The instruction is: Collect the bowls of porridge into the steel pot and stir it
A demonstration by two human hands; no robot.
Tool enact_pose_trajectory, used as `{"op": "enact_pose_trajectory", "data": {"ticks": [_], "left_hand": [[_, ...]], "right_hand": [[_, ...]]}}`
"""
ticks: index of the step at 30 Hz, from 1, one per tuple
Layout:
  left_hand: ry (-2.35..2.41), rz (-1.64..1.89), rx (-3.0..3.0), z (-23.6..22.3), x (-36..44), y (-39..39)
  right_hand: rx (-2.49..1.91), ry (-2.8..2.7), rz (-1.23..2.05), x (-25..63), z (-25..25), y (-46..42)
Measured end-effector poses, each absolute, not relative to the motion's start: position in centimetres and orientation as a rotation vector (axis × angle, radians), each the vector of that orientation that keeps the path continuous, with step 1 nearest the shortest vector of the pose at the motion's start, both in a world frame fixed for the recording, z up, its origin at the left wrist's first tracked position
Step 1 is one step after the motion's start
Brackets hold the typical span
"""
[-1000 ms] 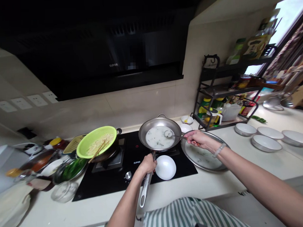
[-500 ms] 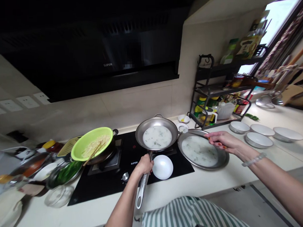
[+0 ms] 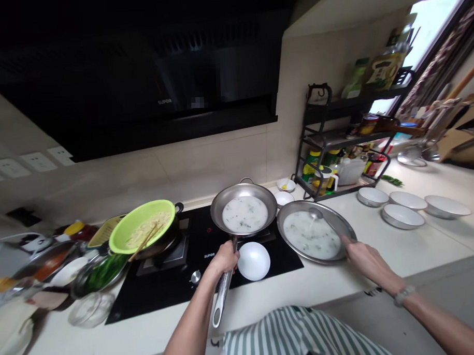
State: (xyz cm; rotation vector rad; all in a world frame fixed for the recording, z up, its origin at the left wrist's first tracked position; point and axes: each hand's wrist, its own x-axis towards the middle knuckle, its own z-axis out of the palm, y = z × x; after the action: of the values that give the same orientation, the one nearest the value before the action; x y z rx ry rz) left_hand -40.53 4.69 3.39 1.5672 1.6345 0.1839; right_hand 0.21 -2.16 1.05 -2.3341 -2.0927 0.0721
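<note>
My left hand (image 3: 226,257) is closed around the handle of a steel frying pan (image 3: 218,206), which sits on the black gas hob (image 3: 166,283). White liquid with green flecks (image 3: 245,215) lies in that pan. My right hand (image 3: 365,259) grips a metal ladle (image 3: 316,213) by its handle, with the ladle's bowl over a wide steel basin (image 3: 351,222) of similar white liquid (image 3: 315,237). Some liquid seems to run from the ladle. A white bowl (image 3: 254,261) stands close to the pan's handle, at the front of the hob.
On the left burner's pot rests a green basin (image 3: 118,231) with noodle-like strands and chopsticks (image 3: 148,240). Several white bowls (image 3: 402,216) stand at the right. Behind them is a black spice rack (image 3: 317,143). Overhead hangs a dark range hood (image 3: 140,72).
My right hand has moved right and down, bringing the ladle from above the small dish behind the pans back over the basin. My left hand keeps its hold on the pan.
</note>
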Motion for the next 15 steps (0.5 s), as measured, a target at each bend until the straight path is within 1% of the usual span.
{"op": "enact_pose_trajectory", "data": {"ticks": [3, 6, 8, 12, 15], "left_hand": [[1.648, 0.175, 1.558, 3.6, -40.4, 4.5], [1.643, 0.186, 1.570, 3.7, -40.4, 4.5], [1.640, 0.188, 1.579, 3.7, -40.4, 4.5], [1.641, 0.173, 1.589, 3.7, -40.4, 4.6], [1.650, 0.170, 1.578, 3.6, -40.3, 4.7]], "right_hand": [[-2.285, -1.901, 0.073, 0.0, 2.4, -1.7], [-2.126, -1.643, 0.295, -1.0, 4.6, 0.0], [-2.006, -1.569, 0.458, -2.4, 6.0, 1.2], [-1.834, -1.669, 0.655, -6.6, 8.0, 3.9], [-1.797, -1.824, 0.724, -9.9, 8.8, 6.2]]}}
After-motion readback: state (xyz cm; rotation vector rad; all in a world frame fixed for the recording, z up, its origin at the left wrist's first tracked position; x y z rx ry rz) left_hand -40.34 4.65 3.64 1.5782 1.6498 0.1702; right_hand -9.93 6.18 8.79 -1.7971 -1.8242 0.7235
